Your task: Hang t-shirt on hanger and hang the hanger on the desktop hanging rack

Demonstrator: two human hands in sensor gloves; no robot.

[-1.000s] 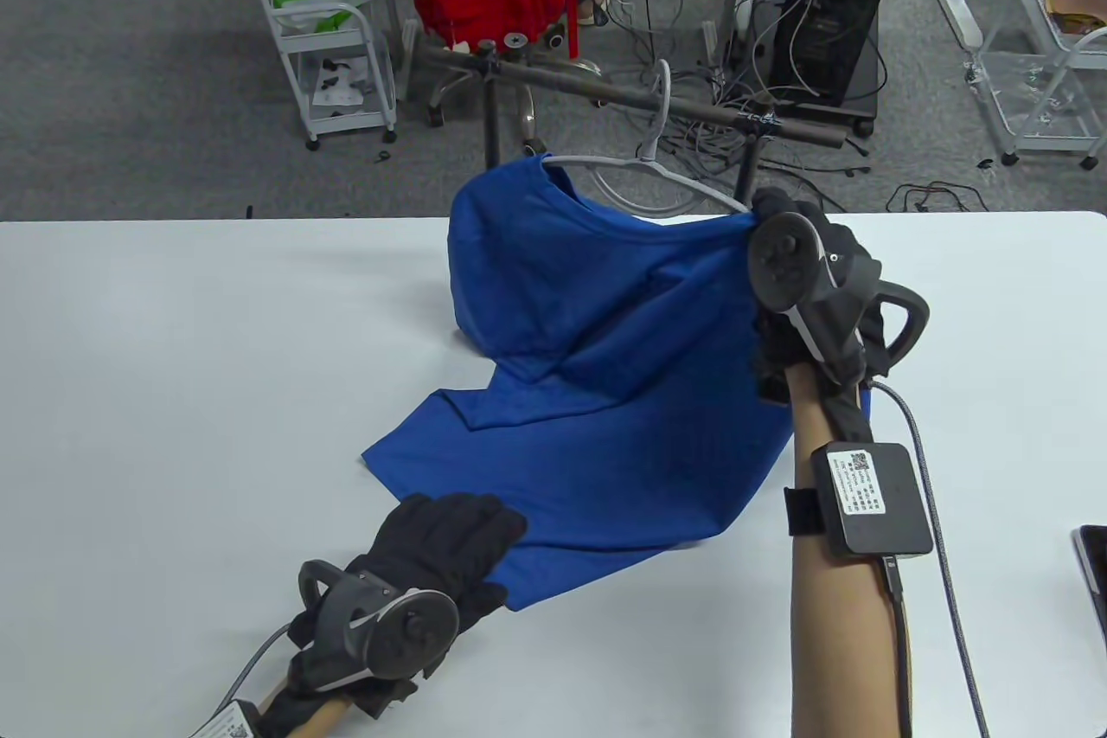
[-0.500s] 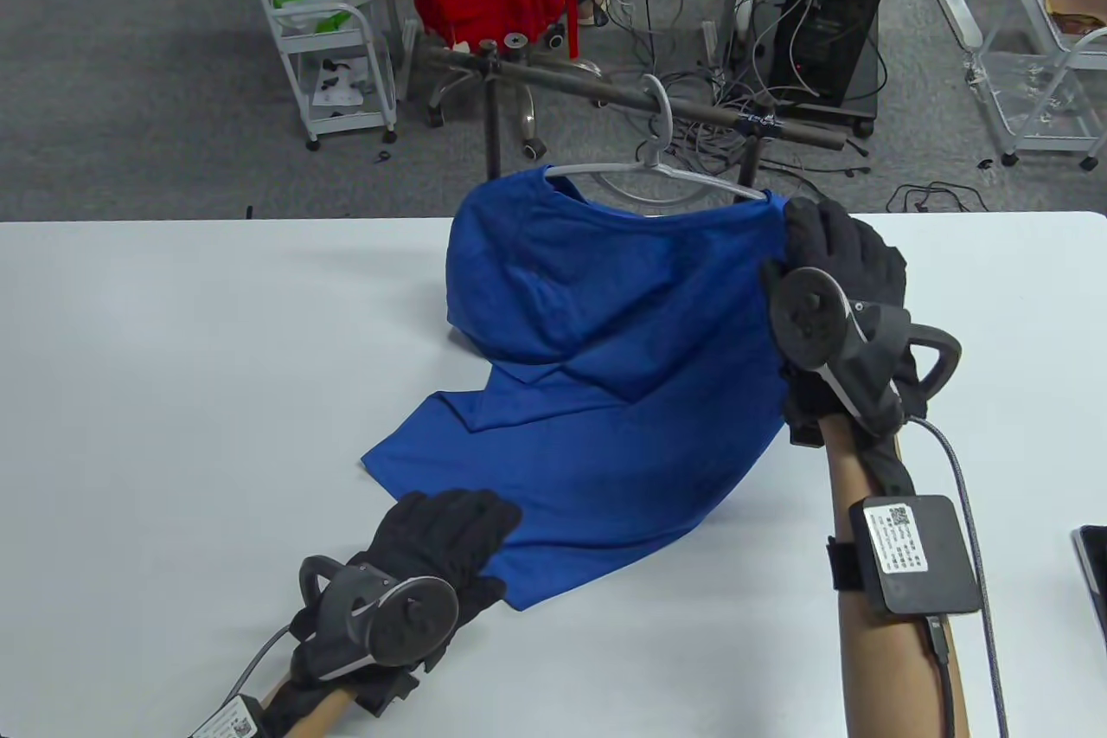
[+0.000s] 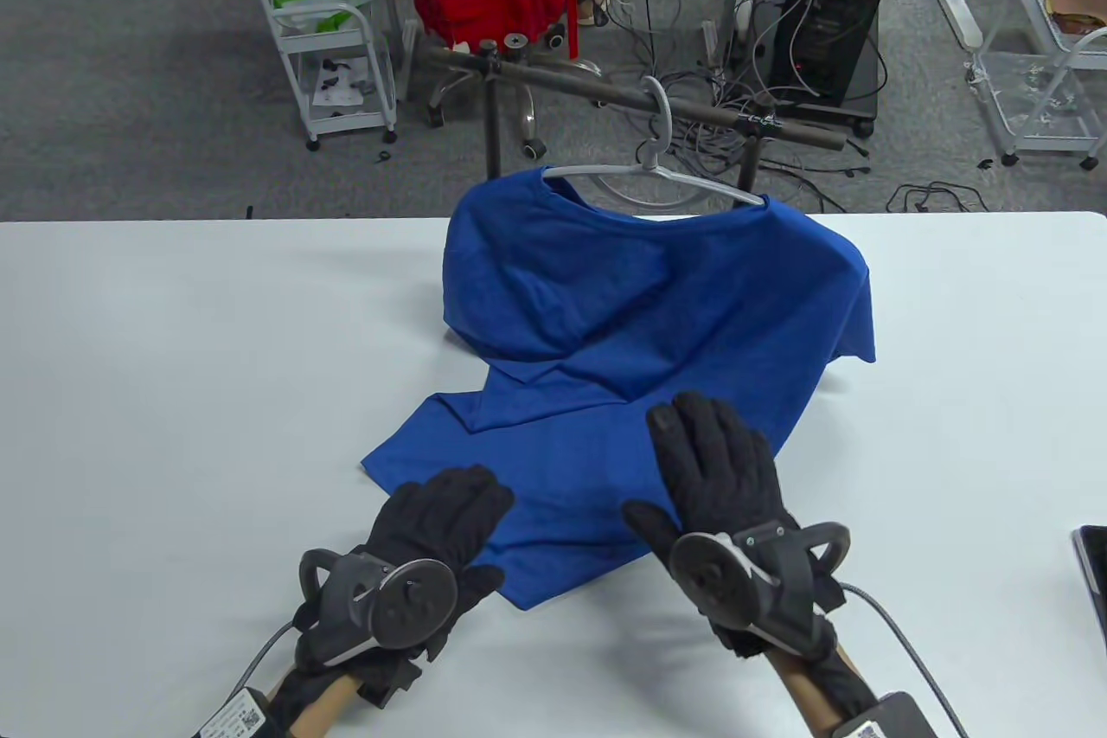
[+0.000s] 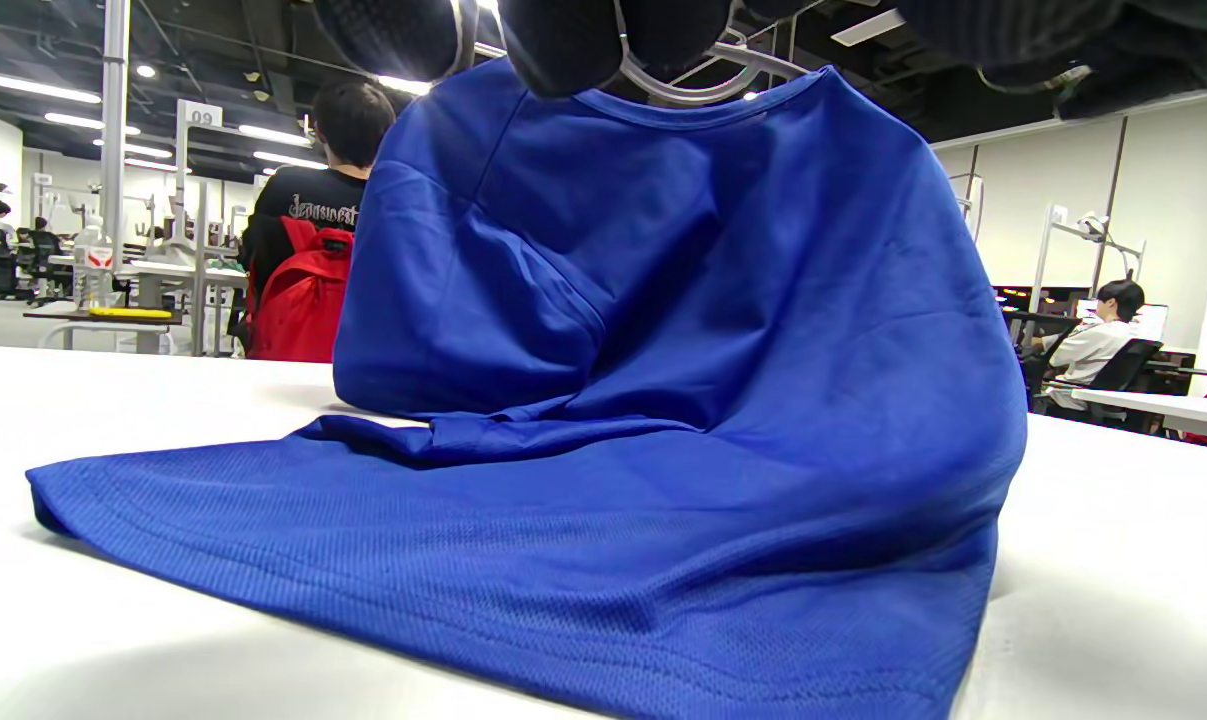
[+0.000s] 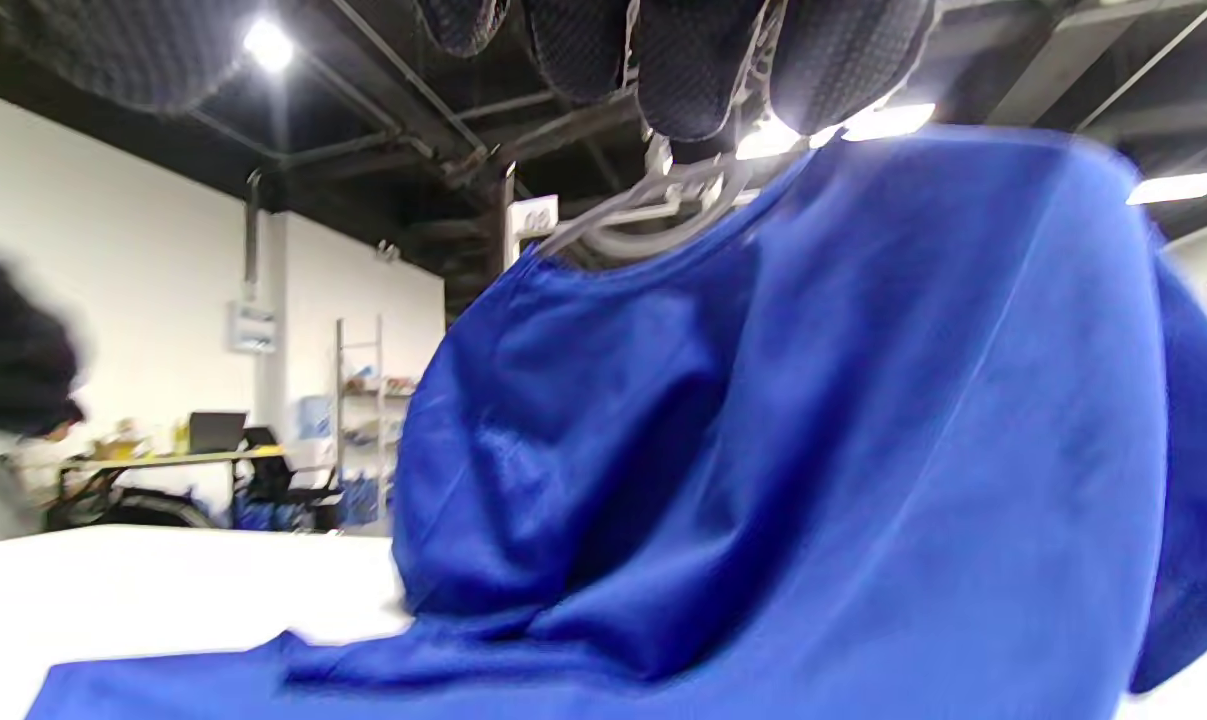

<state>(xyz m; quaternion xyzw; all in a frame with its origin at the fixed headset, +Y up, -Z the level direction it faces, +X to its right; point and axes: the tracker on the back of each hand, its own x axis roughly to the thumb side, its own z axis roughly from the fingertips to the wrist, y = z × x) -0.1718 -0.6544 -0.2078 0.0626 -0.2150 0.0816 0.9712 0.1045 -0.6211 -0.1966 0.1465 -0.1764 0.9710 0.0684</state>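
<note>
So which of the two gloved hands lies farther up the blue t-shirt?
The right hand: its flat fingers reach the blue t-shirt's middle; the left hand only covers the hem corner.

Blue t-shirt (image 4: 683, 330) draped on hanger (image 4: 703, 85), hem on table (image 4: 113, 400)

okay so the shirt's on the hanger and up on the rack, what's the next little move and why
Probably smooth the blue t-shirt hem flat: the hanger already hooks the rack bar, and the left hand and right hand lie open on rumpled cloth on the table.
</note>
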